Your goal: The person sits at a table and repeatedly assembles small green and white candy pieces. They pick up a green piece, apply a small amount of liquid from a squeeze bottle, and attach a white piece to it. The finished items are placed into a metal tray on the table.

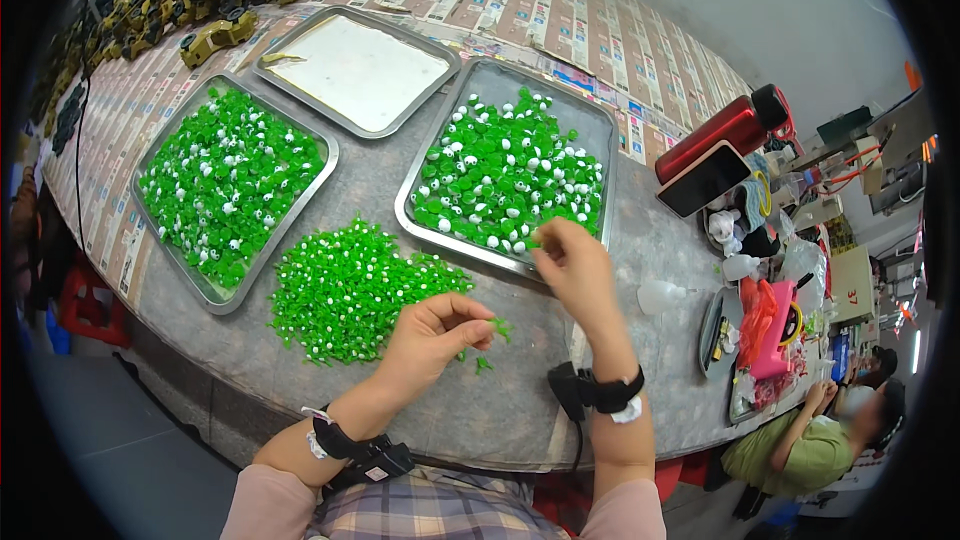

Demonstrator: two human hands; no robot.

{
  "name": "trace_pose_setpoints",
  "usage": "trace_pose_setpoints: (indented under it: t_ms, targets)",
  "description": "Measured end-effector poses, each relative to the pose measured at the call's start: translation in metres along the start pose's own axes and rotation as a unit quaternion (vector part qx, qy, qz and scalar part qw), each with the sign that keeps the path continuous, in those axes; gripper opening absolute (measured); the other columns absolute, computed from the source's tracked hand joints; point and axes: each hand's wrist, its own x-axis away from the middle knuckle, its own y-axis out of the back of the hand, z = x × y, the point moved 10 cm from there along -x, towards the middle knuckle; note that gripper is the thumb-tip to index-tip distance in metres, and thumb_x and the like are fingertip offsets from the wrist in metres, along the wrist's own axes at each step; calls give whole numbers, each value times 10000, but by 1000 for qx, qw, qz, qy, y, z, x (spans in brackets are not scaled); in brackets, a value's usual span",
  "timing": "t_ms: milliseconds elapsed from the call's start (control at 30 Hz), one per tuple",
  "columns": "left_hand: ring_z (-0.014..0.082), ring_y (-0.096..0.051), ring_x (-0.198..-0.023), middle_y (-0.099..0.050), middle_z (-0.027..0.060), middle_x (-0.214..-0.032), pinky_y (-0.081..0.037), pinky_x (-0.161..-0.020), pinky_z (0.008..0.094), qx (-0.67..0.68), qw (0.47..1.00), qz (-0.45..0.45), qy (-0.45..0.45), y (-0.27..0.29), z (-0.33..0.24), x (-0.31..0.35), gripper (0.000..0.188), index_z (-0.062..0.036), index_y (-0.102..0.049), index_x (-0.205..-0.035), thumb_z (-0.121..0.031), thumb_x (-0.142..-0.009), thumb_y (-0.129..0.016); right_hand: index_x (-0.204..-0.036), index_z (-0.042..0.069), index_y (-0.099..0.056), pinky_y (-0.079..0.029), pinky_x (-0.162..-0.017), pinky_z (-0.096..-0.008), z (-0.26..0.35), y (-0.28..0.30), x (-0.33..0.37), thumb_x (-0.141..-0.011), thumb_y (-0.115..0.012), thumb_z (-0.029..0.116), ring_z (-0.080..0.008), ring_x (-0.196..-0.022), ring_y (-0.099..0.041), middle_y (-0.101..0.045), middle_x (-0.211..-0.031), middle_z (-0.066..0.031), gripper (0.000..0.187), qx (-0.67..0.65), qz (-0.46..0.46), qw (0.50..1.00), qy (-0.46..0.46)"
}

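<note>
My left hand is closed in a pinch over the grey table, with a small green plastic piece at its fingertips. Another loose green piece lies just below. Beside that hand spreads a heap of small green pieces with white dots. My right hand is curled at the near right edge of a metal tray, thumb and fingers together; whatever they hold is hidden. In that tray lie many green pieces with white, black-spotted balls.
A second metal tray of similar pieces stands left, and a white-bottomed tray behind. Yellow toy vehicles are piled far left. A red bottle, a phone and a pink container are right, near a seated person.
</note>
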Motion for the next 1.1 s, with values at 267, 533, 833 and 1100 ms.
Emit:
trace_pose_setpoints:
  t_ms: [267,533,833,1100]
  targets:
    - [55,-527,-687,-583,22,-763,-415,-600,173,9,996,79,29,-18,7,6,95,-19,-572,-834,-51,-745,-579,-925,8,-515,-401,-667,-210,30,-28,59,-775,-502,37,-79,-781,-494,-533,-865,-27,154,-511,94,845,-123]
    - [103,-561,-709,-589,48,-773,-440,-639,197,36,997,65,16,-11,6,3,103,-19,-563,-841,-60,-748,-576,-942,-4,-552,-439,-669,-214,20,-34,74,-749,-569,50,-113,-804,-551,-560,-902,-64,201,-457,124,873,-115]
    - [129,-572,-701,-585,61,-773,-470,-648,228,139,981,93,98,-16,20,4,98,-21,-552,-844,-57,-754,-564,-914,-5,-564,-445,-691,-232,33,-13,73,-709,-603,30,-122,-788,-564,-587,-859,-67,212,-338,82,937,30]
    - [110,-567,-688,-589,61,-758,-465,-630,218,50,998,17,29,-3,8,0,91,-4,-560,-831,-55,-756,-566,-872,-10,-552,-450,-699,-231,9,-20,78,-687,-618,-18,-128,-780,-567,-582,-850,-79,196,-491,24,867,-84]
